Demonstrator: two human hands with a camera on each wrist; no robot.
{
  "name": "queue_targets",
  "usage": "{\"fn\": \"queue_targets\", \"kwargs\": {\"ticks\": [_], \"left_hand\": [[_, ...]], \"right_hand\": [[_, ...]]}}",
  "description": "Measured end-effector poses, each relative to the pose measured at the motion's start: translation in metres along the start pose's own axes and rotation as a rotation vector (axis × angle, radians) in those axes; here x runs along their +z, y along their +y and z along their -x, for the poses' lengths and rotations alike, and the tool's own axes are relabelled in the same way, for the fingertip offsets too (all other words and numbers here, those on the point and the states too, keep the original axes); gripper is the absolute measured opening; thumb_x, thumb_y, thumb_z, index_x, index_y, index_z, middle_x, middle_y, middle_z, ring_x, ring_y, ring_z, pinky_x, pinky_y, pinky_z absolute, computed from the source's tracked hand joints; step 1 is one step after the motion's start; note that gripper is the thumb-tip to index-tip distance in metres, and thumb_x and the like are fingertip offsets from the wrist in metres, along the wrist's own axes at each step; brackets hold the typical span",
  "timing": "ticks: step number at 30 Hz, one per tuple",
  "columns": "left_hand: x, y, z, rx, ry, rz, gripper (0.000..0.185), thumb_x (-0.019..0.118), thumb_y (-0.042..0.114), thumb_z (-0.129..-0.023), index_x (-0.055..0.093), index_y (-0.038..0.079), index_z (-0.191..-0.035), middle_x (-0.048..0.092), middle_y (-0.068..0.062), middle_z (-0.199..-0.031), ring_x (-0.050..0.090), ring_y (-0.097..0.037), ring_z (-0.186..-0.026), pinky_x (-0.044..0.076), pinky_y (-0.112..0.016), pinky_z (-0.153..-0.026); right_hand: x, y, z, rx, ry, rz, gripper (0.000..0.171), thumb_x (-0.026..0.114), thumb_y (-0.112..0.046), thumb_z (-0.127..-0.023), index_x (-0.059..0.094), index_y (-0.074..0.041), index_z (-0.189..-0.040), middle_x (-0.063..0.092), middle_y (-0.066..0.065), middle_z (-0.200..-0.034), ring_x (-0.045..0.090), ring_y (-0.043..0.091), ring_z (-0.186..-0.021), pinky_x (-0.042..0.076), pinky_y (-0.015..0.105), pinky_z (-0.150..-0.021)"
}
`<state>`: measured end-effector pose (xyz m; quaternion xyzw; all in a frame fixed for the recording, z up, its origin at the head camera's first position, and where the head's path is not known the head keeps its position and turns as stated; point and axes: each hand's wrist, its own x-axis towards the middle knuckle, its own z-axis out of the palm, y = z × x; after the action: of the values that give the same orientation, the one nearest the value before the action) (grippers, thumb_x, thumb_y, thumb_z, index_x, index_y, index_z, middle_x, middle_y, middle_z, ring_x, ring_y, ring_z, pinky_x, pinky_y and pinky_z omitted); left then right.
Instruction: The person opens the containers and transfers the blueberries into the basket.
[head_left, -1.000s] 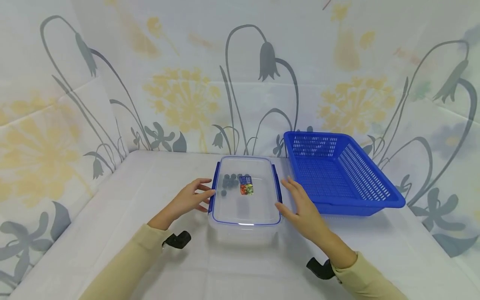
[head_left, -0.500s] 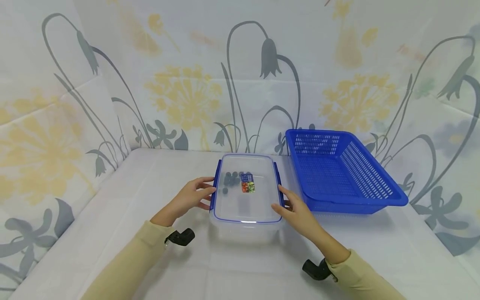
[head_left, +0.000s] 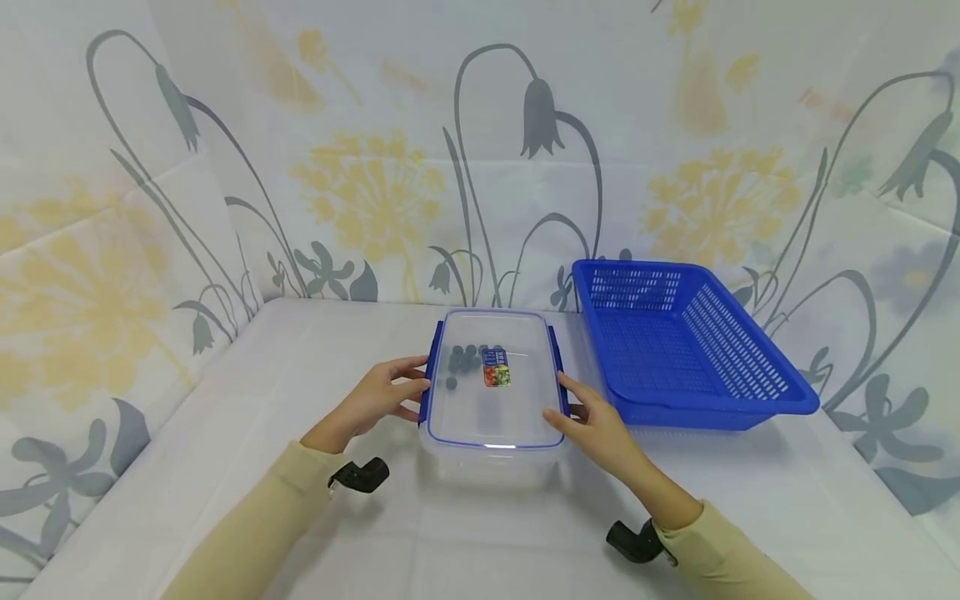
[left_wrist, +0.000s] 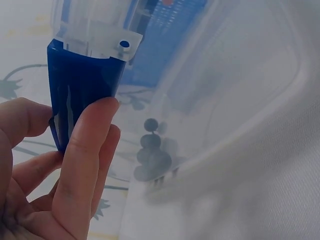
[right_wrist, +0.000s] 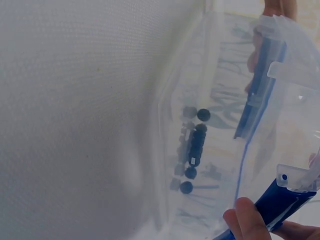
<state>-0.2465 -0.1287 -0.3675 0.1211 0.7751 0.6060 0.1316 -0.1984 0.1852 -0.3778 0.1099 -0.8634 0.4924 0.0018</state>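
A clear plastic container point(head_left: 491, 408) with a blue-edged lid stands mid-table. Several dark blueberries point(head_left: 459, 360) lie inside at its far left, beside a small coloured sticker point(head_left: 494, 367). My left hand point(head_left: 378, 400) is at the container's left side. In the left wrist view its fingers point(left_wrist: 80, 165) pinch the blue left latch point(left_wrist: 82, 95), with the blueberries point(left_wrist: 152, 157) showing through the wall. My right hand point(head_left: 596, 421) holds the blue right latch point(head_left: 559, 371). In the right wrist view a fingertip point(right_wrist: 247, 222) lies on that latch point(right_wrist: 280, 205).
An empty blue slotted basket point(head_left: 705, 412) stands just right of the container, close to my right hand. The white cloth table point(head_left: 225, 400) is walled by flower-print cloth on the left, back and right. Black camera mounts sit at both wrists.
My right hand has moved left from beside the container onto the right latch. The left hand has stayed at the left latch.
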Motion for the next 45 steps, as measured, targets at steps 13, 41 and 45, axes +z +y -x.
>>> {"fn": "queue_targets", "kwargs": {"ticks": [13,41,45], "left_hand": [[0.000,-0.001,0.001,-0.029,0.015,-0.008,0.051,0.053,0.008,-0.094,0.037,0.003,-0.142,0.053,-0.019,-0.118,0.063,-0.025,-0.087,0.056,-0.039,-0.066],[0.009,-0.001,0.021,-0.061,0.011,-0.162,0.077,0.075,0.031,-0.078,0.035,0.010,-0.141,0.049,-0.015,-0.118,0.061,-0.020,-0.082,0.055,-0.037,-0.070],[0.012,0.001,0.022,-0.050,-0.010,-0.186,0.088,0.080,0.028,-0.074,0.029,0.011,-0.144,0.044,-0.015,-0.122,0.061,-0.020,-0.079,0.054,-0.038,-0.072]], "right_hand": [[0.002,-0.001,0.001,0.014,0.010,0.000,0.067,0.067,-0.025,-0.087,0.036,-0.003,-0.142,0.031,0.025,-0.143,0.053,0.039,-0.112,0.051,0.043,-0.083],[-0.005,0.006,-0.009,0.185,-0.074,-0.364,0.057,0.041,-0.027,-0.101,0.020,0.005,-0.143,0.047,0.026,-0.121,0.058,0.016,-0.085,0.051,0.028,-0.071],[-0.005,0.010,-0.010,0.161,-0.118,-0.431,0.058,0.037,-0.026,-0.102,0.017,0.007,-0.143,0.048,0.026,-0.122,0.061,0.018,-0.092,0.052,0.031,-0.073]]}}
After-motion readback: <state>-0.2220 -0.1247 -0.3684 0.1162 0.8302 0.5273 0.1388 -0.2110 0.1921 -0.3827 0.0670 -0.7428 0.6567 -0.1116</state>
